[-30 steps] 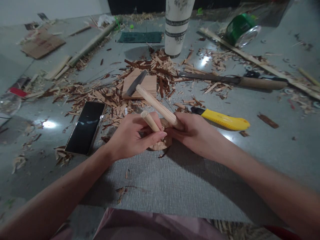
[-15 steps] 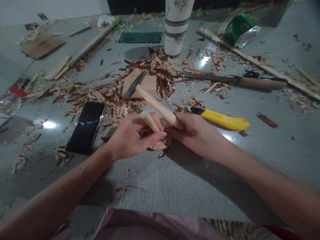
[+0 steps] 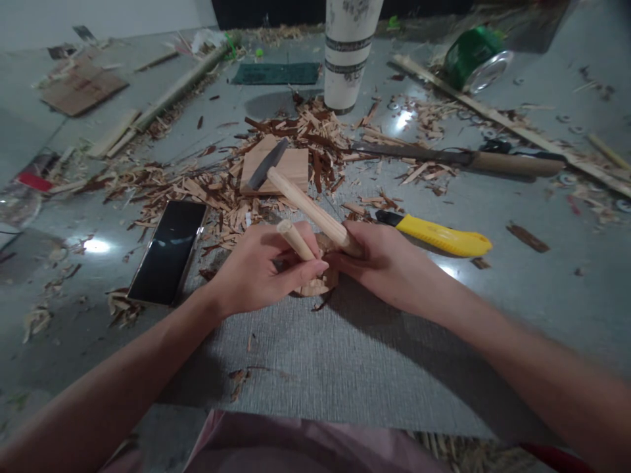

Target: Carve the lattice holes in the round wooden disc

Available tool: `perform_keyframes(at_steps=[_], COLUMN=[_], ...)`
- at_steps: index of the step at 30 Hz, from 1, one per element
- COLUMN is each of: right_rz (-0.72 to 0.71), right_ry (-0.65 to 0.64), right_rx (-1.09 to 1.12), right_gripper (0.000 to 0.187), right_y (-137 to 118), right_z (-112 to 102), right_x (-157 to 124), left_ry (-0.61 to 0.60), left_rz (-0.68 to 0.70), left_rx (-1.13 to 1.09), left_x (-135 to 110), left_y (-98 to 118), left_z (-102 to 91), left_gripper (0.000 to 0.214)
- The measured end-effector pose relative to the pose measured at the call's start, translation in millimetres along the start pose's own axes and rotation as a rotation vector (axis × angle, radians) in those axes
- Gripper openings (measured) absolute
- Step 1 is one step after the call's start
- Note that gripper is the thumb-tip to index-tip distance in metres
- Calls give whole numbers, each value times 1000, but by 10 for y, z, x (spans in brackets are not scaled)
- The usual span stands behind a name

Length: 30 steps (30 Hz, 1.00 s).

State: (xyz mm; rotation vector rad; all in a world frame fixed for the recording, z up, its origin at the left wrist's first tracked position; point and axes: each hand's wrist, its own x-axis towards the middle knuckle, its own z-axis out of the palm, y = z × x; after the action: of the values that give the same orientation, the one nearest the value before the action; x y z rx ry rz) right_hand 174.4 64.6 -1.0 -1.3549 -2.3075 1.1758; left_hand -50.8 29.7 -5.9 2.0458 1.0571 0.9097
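My right hand point(image 3: 389, 263) is closed around the end of a hammer's pale wooden handle, and the hammer point(image 3: 308, 207) points away to the left. Its narrow metal head lies above a flat square wooden block point(image 3: 290, 167); whether the two touch, I cannot tell. Between thumb and fingers, my left hand point(image 3: 261, 272) pinches a thin round wooden dowel point(image 3: 296, 240), tilted with its upper end to the left. Under both hands sits a carved piece of wood point(image 3: 315, 287), mostly covered. The dowel's lower end is hidden at my thumb.
A phone point(image 3: 170, 253) lies left of my hands. To the right are a yellow utility knife point(image 3: 441, 235) and a long file point(image 3: 513, 163) with a wooden handle. Wood shavings point(image 3: 217, 190) spread behind. A tall paper cup point(image 3: 348, 85) and a green can point(image 3: 476, 59) stand farther back.
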Motion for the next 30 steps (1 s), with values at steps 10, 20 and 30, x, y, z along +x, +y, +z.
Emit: perform_keyframes(at_steps=[10, 20, 30], right_rz=[-2, 0, 1], right_ry=[2, 1, 1], right_rx=[-21, -7, 11], right_gripper=[20, 17, 16], right_y=[0, 5, 5], right_z=[-1, 0, 1], right_x=[10, -2, 12], left_ry=[5, -3, -5], left_rz=[3, -11, -6], left_rx=[-1, 0, 5], left_x=[0, -3, -8], left_y=[12, 4, 7], left_z=[-6, -7, -10], left_gripper=[12, 12, 12])
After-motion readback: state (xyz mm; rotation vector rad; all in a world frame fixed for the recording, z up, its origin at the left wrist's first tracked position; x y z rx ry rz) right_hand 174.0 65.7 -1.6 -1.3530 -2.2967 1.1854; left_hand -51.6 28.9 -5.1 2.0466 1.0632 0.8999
